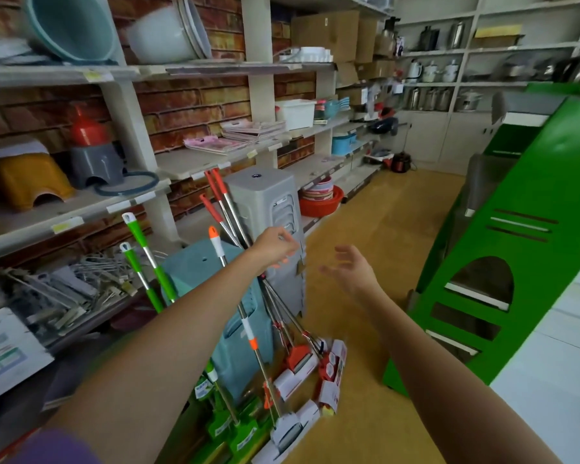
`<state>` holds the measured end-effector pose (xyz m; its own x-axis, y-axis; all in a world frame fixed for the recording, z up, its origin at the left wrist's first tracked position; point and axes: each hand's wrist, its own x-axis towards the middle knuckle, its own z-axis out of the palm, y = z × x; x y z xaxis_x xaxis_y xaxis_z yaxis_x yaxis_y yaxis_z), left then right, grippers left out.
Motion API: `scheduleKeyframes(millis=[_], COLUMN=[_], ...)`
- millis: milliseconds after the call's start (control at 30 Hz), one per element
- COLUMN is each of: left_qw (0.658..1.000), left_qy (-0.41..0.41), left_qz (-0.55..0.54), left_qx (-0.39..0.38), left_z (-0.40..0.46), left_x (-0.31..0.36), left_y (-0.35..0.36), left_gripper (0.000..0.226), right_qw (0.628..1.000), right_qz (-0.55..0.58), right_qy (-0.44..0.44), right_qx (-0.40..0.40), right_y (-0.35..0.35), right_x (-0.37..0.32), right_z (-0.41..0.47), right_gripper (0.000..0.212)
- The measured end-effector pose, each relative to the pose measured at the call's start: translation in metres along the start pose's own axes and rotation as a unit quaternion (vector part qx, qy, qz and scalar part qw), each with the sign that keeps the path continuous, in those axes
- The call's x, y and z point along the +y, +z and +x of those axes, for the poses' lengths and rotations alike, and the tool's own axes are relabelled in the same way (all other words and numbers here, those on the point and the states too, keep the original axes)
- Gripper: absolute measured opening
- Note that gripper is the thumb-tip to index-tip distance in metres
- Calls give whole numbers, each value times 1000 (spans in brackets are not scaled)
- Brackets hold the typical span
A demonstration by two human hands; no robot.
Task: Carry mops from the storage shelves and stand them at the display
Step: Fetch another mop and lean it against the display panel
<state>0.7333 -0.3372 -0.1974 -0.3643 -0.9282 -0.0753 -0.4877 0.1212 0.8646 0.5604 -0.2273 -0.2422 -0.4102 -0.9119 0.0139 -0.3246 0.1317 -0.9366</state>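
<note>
Brick-backed shelves (195, 162) left; my left hand (275, 244) grips shiny red-capped mops (230, 212), right hand (352, 267) spread wide.

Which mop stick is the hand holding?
The left hand grips the red-handled mops, leaning on the grey cabinet; the green-handled mops stand untouched.

Two bare forearms, a purple short sleeve (57, 445) at the left shoulder, no gloves

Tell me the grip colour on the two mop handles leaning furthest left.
Bright green grips with white end caps, on silver poles; head view.
</note>
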Motion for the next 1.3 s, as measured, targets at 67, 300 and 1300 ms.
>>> scheduleKeyframes(millis=[67,300,1300], left_qw=[1000,997,933], left_qy=[-7,-36,-221], left_qz=[-3,-61,-146], left_qx=[-3,19,242], left_z=[33,149,377], left_x=[-6,-13,-138], left_y=[6,8,-61], left_gripper=[10,9,11], right_qw=[1000,999,965], right_qz=[-13,-40,-77], right_qy=[2,13,-38], right_qx=[-8,-14,-246], right_y=[-5,-7,176], right_x=[5,8,52], right_z=[33,157,454], right_gripper=[75,72,66])
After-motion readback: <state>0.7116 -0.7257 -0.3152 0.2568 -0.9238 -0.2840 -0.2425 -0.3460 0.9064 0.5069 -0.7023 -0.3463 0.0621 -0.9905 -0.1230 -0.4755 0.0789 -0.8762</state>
